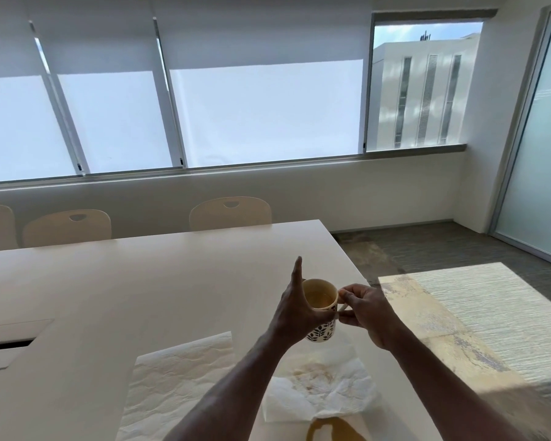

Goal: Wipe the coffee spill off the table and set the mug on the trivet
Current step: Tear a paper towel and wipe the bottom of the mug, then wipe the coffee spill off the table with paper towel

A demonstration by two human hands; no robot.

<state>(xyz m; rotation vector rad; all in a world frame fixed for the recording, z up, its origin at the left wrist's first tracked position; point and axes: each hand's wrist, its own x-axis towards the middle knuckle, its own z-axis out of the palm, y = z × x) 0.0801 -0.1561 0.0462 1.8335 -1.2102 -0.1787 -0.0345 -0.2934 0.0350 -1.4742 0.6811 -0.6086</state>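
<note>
- A long pale tabletop (140, 281) is filling the lower left of the view, with three light wooden chairs (230, 213) standing along its far edge under the blinded windows.
- A clean paper towel (175, 380) is lying flat on the tabletop, left of the arms.
- A second, crumpled paper towel (325, 393) is lying near the right edge, showing brown stains.
- A brown coffee spill (334, 431) is pooling on the tabletop just at the stained towel's near edge.
- The left hand (295, 308) is cradling the mug's near side, thumb across its wall and forefinger pointing upward.
- The right hand (368, 311) is pinching the mug's handle, its fingers (347, 296) closed around it.
- The leaf-patterned mug (322, 313) is being held upright above the tabletop, coffee inside.
</note>
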